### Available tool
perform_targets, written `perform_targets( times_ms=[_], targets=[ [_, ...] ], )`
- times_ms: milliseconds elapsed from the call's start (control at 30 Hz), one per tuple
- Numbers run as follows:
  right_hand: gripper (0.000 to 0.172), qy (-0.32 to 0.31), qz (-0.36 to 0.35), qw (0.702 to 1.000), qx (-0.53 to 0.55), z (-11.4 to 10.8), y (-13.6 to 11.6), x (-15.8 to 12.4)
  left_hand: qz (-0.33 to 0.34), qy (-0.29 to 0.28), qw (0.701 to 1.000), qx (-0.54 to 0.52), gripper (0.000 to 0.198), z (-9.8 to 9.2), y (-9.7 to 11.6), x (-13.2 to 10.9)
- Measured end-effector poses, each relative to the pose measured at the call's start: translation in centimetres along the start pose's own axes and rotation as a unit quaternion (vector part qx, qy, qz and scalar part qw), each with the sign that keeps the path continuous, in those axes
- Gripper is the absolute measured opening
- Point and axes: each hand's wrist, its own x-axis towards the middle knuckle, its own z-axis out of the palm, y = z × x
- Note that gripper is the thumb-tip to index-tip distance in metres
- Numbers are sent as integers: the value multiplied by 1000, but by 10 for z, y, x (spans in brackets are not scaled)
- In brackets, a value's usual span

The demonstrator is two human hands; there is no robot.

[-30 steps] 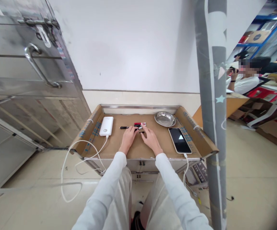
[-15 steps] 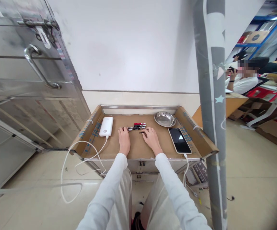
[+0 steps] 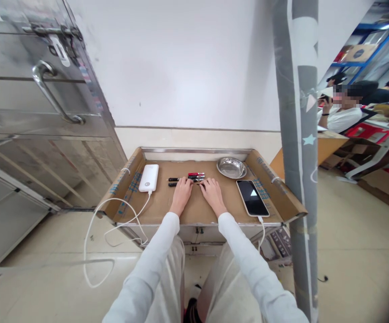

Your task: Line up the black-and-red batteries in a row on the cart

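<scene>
On the brown cardboard tabletop (image 3: pixel 161 206), red pens (image 3: pixel 196 174) lie near the middle, with black pens (image 3: pixel 173 184) just in front and to the left. My left hand (image 3: pixel 182 193) rests over the black pens, its fingers bent down onto them; what its fingertips grip is too small to tell. Beside it, my right hand (image 3: pixel 212 193) has its fingertips at the right ends of the dark pens, where a small dark piece shows by the fingertips. Whether it grips this piece cannot be made out.
A white power bank (image 3: pixel 149 178) with a cable lies at the left. To the right are a round metal bowl (image 3: pixel 231 168) and a phone (image 3: pixel 252 198) on a cable. A wrapped pole (image 3: pixel 304 179) stands at the right; a person (image 3: pixel 344 116) sits beyond.
My left hand has moved right, towards my right hand, uncovering the left parts of two black pens. My right hand has stayed nearly in place.
</scene>
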Motion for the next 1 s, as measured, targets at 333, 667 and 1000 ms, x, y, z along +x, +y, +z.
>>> perform_targets(
  times_ms=[333,667,1000],
  targets=[
    [25,-5,3,1000,-4,3,-1,5,4,-16,1000,-5,12,-2,1,4],
    [23,-21,8,1000,-3,-1,-3,4,3,-36,995,-90,13,3,-2,5],
    [24,-14,13,1000,7,2,0,3,-16,-29,990,-134,16,6,-4,2]
  ],
)
